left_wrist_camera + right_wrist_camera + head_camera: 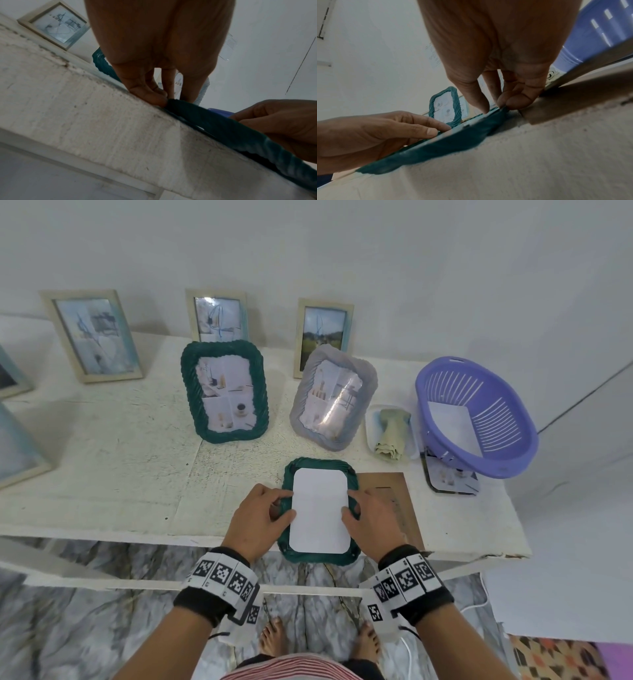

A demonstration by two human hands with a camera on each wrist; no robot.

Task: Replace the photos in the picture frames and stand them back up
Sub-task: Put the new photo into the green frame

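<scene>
Frame: green frame [320,556] face down, long axis running away from the person.
Photo: white photo back [319,510] between both hands.
Left hand [258,517]: fingers curled, pinching left rim.
Right hand [371,520]: same on right rim.

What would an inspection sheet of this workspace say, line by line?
Surface: white shelf, rough, chipped at its front edge.
Job's things: green frame lying face down near the front edge, white sheet in its back; second green frame and grey frame upright behind it; brown backing board flat on the right.
Clutter: purple basket holding a sheet, folded cloth in a clear tray, wooden frames against the wall.
Hands: left hand and right hand pinch the lying frame's two sides.
Cables: white one near the feet.
Surroundings: white wall, marbled floor.
</scene>
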